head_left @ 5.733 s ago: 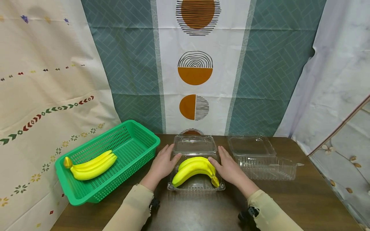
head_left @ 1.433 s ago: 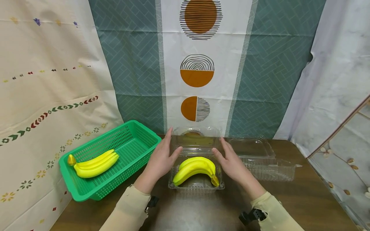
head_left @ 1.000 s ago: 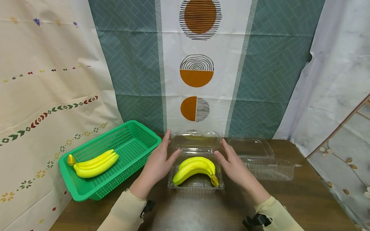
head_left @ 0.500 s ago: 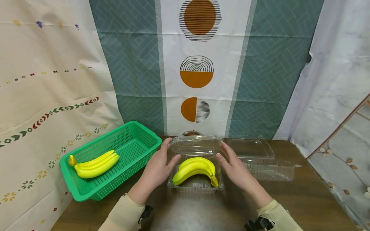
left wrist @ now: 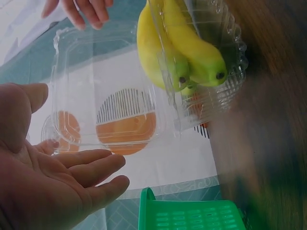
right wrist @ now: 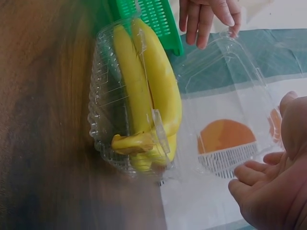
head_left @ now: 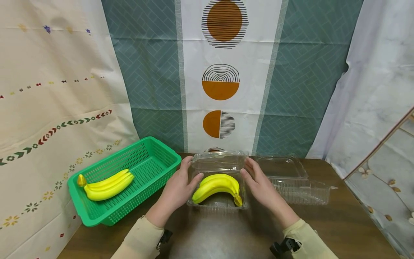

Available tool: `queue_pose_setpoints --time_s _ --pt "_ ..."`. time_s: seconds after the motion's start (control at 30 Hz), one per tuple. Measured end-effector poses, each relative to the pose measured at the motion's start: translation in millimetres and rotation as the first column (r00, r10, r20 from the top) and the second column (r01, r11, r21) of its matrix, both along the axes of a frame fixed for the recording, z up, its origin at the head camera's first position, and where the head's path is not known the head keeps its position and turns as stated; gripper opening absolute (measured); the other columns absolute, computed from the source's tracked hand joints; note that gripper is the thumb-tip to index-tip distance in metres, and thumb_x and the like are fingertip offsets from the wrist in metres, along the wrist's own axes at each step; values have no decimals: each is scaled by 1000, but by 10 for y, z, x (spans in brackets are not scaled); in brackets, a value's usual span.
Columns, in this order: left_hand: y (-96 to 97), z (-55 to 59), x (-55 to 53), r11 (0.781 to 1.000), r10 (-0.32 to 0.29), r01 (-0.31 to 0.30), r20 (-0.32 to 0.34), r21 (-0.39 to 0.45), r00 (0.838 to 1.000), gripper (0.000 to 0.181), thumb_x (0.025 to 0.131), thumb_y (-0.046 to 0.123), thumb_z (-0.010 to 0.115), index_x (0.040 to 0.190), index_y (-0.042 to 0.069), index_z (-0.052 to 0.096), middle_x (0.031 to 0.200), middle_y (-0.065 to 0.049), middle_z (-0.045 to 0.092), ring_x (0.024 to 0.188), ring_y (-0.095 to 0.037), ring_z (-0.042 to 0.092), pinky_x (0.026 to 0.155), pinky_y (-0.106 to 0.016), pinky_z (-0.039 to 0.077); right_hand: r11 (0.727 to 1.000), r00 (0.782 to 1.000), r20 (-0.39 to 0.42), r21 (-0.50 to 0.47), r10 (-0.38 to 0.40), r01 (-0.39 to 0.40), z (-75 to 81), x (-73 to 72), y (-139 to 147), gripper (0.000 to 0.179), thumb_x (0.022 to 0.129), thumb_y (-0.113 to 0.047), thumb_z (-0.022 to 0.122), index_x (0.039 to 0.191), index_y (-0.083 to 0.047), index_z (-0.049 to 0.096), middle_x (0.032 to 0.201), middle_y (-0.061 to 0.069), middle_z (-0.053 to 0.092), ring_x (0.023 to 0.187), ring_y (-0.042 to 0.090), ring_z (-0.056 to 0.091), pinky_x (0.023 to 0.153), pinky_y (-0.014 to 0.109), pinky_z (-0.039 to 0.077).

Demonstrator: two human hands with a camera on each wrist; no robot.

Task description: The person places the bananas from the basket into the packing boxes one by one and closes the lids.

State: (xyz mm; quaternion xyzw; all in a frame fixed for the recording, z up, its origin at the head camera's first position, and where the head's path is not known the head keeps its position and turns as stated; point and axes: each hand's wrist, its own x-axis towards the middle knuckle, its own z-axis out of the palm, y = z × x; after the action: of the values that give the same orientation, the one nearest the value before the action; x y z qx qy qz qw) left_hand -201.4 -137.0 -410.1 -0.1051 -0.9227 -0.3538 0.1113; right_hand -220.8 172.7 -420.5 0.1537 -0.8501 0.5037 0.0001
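Note:
A bunch of yellow bananas (head_left: 217, 187) lies in the base of a clear plastic clamshell box (head_left: 215, 207) at the middle of the table, its stem end toward the right front. The box's hinged lid (head_left: 220, 161) leans back behind the fruit. My left hand (head_left: 177, 189) is at the box's left side, fingertips right at the lid's edge. On the opposite side, my right hand (head_left: 261, 185) has its fingertips by the lid's right edge. Both wrist views show loosely extended fingers, the left palm (left wrist: 53, 187) and right palm (right wrist: 276, 191) facing the box.
A green plastic basket (head_left: 155, 167) with another banana bunch (head_left: 108, 185) stands at the left. To the right sits a second clear clamshell box (head_left: 304, 190), its lid (head_left: 281, 167) folded back. A patterned curtain hangs behind the brown table (head_left: 213, 241).
The lid stood more upright 1.4 seconds ago and now leans further back. The hands have come down beside it. The box with its bananas has shifted slightly away from me.

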Motion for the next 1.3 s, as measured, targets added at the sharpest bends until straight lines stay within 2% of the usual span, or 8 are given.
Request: queue_pose_setpoints --time_s 0.17,0.33,0.43,0.53,0.67,0.77,1.03,1.3 --pt "16 -18 -55 1000 -4 4 10 0 1000 77 109 42 72 167 16 29 164 -22 53 125 -43 69 100 -62 57 1000 1000 -19 -8 -6 5 -41 -109 -6 83 117 -52 50 175 -4 15 180 23 23 165 40 27 127 60 31" --pt "18 -33 -87 1000 -3 3 28 -11 1000 75 109 41 72 165 16 31 156 -22 59 104 -37 72 88 -56 61 1000 999 -27 0 -25 25 -66 -160 1 83 117 -53 50 174 -4 17 179 23 25 164 39 29 127 59 31" --pt "15 -45 -78 1000 -3 4 51 -16 999 73 109 42 72 165 17 31 153 -23 60 97 -33 70 86 -54 62 999 999 -4 13 -35 35 -75 -132 13 85 116 -56 49 176 -7 15 180 21 24 165 38 29 127 59 31" --pt "11 -55 -60 1000 -16 16 63 -7 998 73 109 42 72 164 16 32 156 -23 57 104 -35 70 93 -56 61 999 999 14 25 -40 39 -71 -79 23 86 115 -59 48 178 -12 12 180 20 24 165 38 29 127 60 30" --pt "3 -72 -35 999 -35 34 69 18 997 75 109 41 72 167 17 31 163 -20 52 127 -42 67 107 -61 55 1000 999 23 3 -31 31 -75 -10 26 84 116 -57 48 179 -17 9 180 21 25 165 38 28 128 61 28" --pt "-8 -98 -22 999 -45 44 67 22 997 78 108 40 74 169 18 30 167 -17 50 140 -43 61 112 -62 51 1000 999 26 -6 -29 29 -97 32 23 81 117 -55 46 179 -17 11 179 23 27 164 39 29 128 62 28" --pt "-30 -156 12 999 -46 47 74 -1 996 78 108 40 74 170 18 32 166 -15 51 143 -40 59 113 -62 50 995 996 47 63 -74 71 -139 116 25 75 118 -57 42 177 -16 20 176 26 32 160 45 36 124 70 31" --pt "-23 -242 5 998 -67 67 69 -9 995 89 107 40 76 176 21 24 174 -12 42 153 -37 50 119 -62 45 991 994 64 109 -88 81 -208 111 26 72 120 -52 40 177 -11 22 178 21 31 159 47 38 124 73 29"
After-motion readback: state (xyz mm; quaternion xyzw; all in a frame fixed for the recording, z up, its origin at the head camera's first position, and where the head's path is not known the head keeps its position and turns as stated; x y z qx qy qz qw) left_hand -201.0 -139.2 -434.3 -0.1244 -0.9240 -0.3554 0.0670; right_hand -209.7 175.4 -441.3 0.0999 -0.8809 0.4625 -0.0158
